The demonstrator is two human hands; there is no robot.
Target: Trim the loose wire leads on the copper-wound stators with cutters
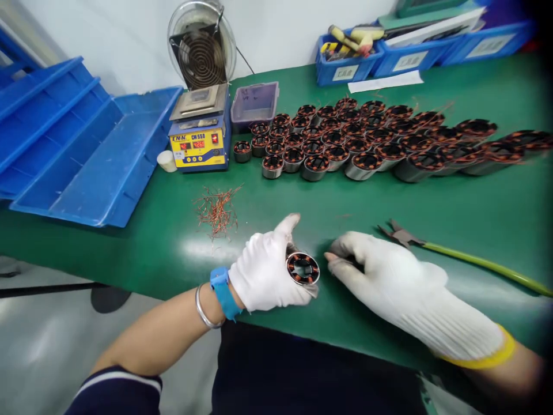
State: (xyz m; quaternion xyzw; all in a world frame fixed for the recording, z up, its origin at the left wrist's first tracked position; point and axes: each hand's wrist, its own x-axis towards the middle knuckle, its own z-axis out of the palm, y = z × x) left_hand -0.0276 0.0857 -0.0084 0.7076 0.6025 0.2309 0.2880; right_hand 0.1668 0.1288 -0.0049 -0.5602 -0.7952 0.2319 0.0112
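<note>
My left hand (266,272), in a white glove, is wrapped round a small round motor stator (303,268) with copper windings, held just above the near edge of the green table (475,207). My right hand (389,276), also gloved, lies close to the right of the stator with its fingers curled and pinched together near it; what they pinch is too small to make out. A pair of cutters (400,233) with a yellow-green hose lies on the table just behind my right hand.
Several stators (367,141) stand in rows at the back of the table. A blue and yellow solder pot (201,132) with a fan behind it stands at the back left, beside blue trays (86,144). A pile of copper wire offcuts (217,210) lies left of my hands. Blue bins (410,52) line the far edge.
</note>
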